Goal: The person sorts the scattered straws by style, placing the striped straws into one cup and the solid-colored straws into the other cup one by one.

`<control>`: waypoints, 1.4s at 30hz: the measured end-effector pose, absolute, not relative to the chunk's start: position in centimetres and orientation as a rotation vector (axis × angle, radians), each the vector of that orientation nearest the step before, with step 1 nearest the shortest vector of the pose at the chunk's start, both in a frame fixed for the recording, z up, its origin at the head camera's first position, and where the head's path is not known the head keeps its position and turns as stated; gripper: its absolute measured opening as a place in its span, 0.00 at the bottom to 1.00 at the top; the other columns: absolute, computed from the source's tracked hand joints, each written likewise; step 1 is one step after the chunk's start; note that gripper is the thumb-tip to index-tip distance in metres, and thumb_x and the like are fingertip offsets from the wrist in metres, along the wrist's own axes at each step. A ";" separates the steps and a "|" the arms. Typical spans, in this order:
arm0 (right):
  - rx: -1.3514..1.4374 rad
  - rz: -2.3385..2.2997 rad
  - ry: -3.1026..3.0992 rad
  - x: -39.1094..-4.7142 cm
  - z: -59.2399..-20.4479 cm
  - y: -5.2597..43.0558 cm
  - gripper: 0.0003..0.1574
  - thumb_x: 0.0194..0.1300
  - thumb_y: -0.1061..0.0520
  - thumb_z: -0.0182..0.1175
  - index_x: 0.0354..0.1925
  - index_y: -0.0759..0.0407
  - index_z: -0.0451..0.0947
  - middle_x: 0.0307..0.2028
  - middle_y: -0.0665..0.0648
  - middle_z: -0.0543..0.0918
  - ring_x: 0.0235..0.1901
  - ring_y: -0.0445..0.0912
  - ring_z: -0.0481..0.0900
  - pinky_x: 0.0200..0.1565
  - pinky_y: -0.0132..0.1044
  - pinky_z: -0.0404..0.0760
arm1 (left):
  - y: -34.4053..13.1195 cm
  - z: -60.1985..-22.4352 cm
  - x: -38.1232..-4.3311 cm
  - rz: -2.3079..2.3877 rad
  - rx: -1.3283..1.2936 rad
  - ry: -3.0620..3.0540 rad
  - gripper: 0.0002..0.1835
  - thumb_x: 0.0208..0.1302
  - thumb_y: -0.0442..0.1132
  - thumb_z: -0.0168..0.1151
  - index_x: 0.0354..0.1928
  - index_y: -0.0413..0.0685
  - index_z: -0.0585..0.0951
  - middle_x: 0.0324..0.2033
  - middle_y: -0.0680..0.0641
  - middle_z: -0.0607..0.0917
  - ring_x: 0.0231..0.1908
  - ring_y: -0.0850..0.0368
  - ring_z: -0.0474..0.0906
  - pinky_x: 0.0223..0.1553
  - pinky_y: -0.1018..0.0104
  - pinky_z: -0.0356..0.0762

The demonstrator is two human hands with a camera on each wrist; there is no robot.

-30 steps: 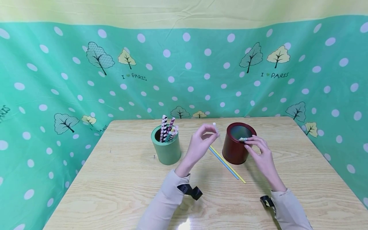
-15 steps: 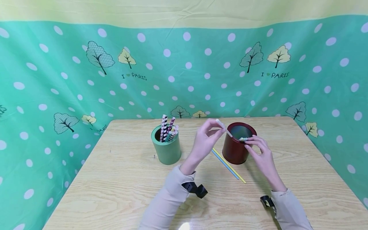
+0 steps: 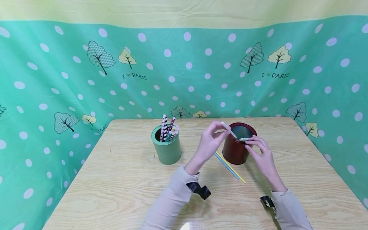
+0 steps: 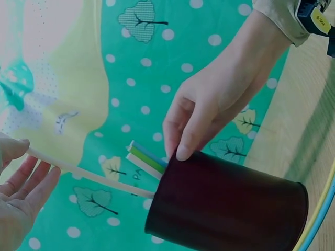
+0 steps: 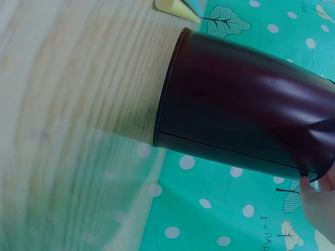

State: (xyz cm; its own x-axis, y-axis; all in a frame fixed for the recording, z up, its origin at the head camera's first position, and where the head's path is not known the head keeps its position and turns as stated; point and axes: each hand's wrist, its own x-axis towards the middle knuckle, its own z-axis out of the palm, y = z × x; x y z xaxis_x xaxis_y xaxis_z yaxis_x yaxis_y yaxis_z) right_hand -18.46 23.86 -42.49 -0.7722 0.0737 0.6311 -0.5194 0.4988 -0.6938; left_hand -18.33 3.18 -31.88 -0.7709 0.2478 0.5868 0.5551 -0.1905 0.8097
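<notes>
My left hand pinches a white straw between thumb and fingers. The straw slants down to the right, its lower end at the mouth of a dark red can. My right hand grips the near right of the can's rim, thumb on the outer wall in the left wrist view. Several straws, blue, green and white, poke out of the can beside the right fingers. The can stands upright on the wooden table; its inside is mostly hidden.
A yellow straw and a blue straw lie side by side on the table, left of the can. Further left stands a green can with several patterned straws. A dotted green curtain hangs behind the table.
My left hand has moved right with the white straw, which now tilts with its lower end at the red can's mouth. My right hand has stayed on the rim.
</notes>
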 end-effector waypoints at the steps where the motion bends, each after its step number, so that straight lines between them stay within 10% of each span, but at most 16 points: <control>1: 0.366 1.274 -2.136 -18.5 -42.5 23.9 0.08 0.53 0.67 0.61 0.35 0.65 0.78 0.41 0.47 0.75 0.55 0.41 0.63 0.56 0.23 0.57 | 3.3 -32.0 -18.4 -2.061 -0.940 -1.852 0.07 0.54 0.21 0.55 0.36 0.26 0.71 0.36 0.30 0.75 0.41 0.37 0.74 0.42 0.65 0.76; 19: 0.357 1.285 -2.149 -18.3 -42.3 23.8 0.09 0.54 0.67 0.60 0.37 0.66 0.78 0.42 0.53 0.75 0.55 0.38 0.62 0.57 0.23 0.57 | 4.8 -34.4 -20.2 -1.905 -0.901 -2.136 0.07 0.56 0.26 0.56 0.38 0.31 0.76 0.36 0.38 0.79 0.40 0.56 0.76 0.39 0.74 0.75; 30: 0.432 1.279 -2.054 -23.0 -49.9 27.8 0.13 0.54 0.61 0.62 0.40 0.53 0.80 0.47 0.52 0.76 0.57 0.45 0.63 0.60 0.30 0.56 | 4.4 -39.2 -22.6 -1.850 -0.814 -2.273 0.10 0.57 0.34 0.58 0.41 0.40 0.79 0.37 0.45 0.81 0.39 0.61 0.77 0.39 0.75 0.74; 42: 0.417 1.371 -2.067 -18.6 -43.0 24.0 0.09 0.56 0.62 0.60 0.38 0.61 0.79 0.44 0.47 0.76 0.56 0.38 0.62 0.57 0.24 0.56 | 2.8 -41.5 -22.9 -1.700 -0.933 -2.513 0.09 0.57 0.32 0.58 0.40 0.38 0.79 0.38 0.44 0.81 0.39 0.56 0.76 0.39 0.74 0.74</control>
